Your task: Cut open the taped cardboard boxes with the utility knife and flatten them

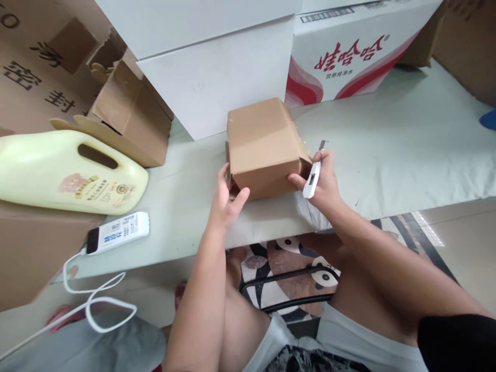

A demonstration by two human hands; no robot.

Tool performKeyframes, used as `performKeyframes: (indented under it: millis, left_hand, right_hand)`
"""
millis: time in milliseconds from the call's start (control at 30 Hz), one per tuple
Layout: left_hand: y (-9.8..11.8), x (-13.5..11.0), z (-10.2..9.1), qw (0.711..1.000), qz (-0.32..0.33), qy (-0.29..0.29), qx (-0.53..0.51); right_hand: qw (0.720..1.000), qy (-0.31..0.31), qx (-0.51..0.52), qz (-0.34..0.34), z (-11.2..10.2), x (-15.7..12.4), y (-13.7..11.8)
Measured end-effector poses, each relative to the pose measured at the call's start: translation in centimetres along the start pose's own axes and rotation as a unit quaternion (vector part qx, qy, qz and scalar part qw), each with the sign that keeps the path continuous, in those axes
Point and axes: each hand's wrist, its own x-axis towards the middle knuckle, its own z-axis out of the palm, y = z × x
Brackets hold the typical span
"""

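A brown cardboard box (pixel 265 137) sits on the pale cloth-covered table in front of me, its end flaps partly loose. My left hand (pixel 226 199) holds the box's near left corner, fingers along the left end and thumb stretched across the front. At the right end, my right hand (pixel 323 178) grips a white utility knife (pixel 312 180) with its blade out, pointing away from me. That hand's thumb also touches the box's near right corner. The undersides of the box and some fingertips are hidden.
White cartons (pixel 225 77) stand behind the box, one with red lettering (pixel 349 59). To the left are an opened cardboard box (pixel 132 103), a pale yellow jug (pixel 70 173) lying on its side, and a white device (pixel 120 232) with a cable (pixel 91 302). A blue object (pixel 489 120) shows at far right.
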Motion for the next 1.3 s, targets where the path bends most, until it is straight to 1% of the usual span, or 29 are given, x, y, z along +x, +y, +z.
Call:
performKeyframes:
  millis: [67,100,200,300,400,500,600,667,700,800,833,900,1000,1067,1100,1133,1200,1267,1300]
  left_hand:
    - [0.1,0.1,0.2,0.998,-0.018,-0.020,-0.054]
    - [0.3,0.2,0.3,0.997,-0.025,-0.017,-0.070]
    - [0.7,0.4,0.3,0.996,-0.018,0.028,-0.081]
    - [1.0,0.4,0.2,0.994,0.020,0.102,-0.025]
    - [1.3,0.4,0.1,0.984,0.057,0.165,0.040]
    - [1.7,0.2,0.2,0.977,0.078,0.185,0.068]
    - [2.3,0.1,0.4,0.973,0.093,0.199,0.072]
    - [2.7,0.0,0.7,0.973,0.089,0.209,0.049]
    - [3.0,-0.1,0.7,0.972,0.086,0.219,0.019]
    - [3.7,-0.1,0.5,0.953,0.077,0.268,-0.115]
    - [3.9,-0.1,0.2,0.946,0.068,0.277,-0.152]
    - [4.1,-0.1,-0.6,0.944,0.033,0.264,-0.193]
    - [3.6,0.1,-2.0,0.955,-0.026,0.209,-0.209]
    - [3.1,0.4,-2.7,0.954,-0.052,0.202,-0.215]
    - [2.8,0.7,-3.0,0.951,-0.058,0.218,-0.210]
    - [2.6,0.9,-3.1,0.951,-0.058,0.240,-0.186]
    - [2.1,1.3,-3.4,0.960,-0.038,0.261,-0.093]
    - [1.6,1.4,-3.7,0.971,-0.019,0.240,-0.004]
    - [1.2,1.3,-3.9,0.975,-0.020,0.220,0.015]
  right_hand:
    - [1.000,-0.003,0.022,0.003,0.0,0.0,0.1]
    - [1.000,0.001,0.028,0.003,0.0,0.0,0.1]
    - [0.999,0.037,0.030,-0.013,0.1,0.0,-0.1]
    - [0.996,0.075,0.039,-0.036,0.2,0.1,-0.7]
    - [0.994,0.079,0.072,-0.021,0.0,0.4,-0.9]
    - [0.993,0.082,0.084,0.011,-0.3,0.7,-0.5]
    - [0.991,0.074,0.106,0.022,-0.5,1.1,0.3]
    - [0.989,0.073,0.122,0.027,-0.6,1.4,0.7]
    - [0.988,0.075,0.127,0.035,-0.6,1.4,0.9]
    - [0.984,0.075,0.137,0.089,-0.7,1.6,0.8]
    - [0.982,0.073,0.142,0.104,-0.7,1.6,0.7]
    - [0.978,0.071,0.158,0.113,-0.7,1.7,0.4]
    - [0.977,0.069,0.181,0.091,-0.9,1.9,0.2]
    - [0.976,0.071,0.191,0.077,-1.2,2.0,0.1]
    - [0.975,0.073,0.195,0.073,-1.3,2.1,0.1]
    - [0.974,0.078,0.202,0.069,-1.5,2.1,0.0]
    - [0.968,0.089,0.224,0.066,-1.8,2.1,-0.3]
    - [0.966,0.080,0.237,0.070,-2.0,2.0,-0.8]
    - [0.967,0.068,0.236,0.073,-2.0,2.0,-1.0]
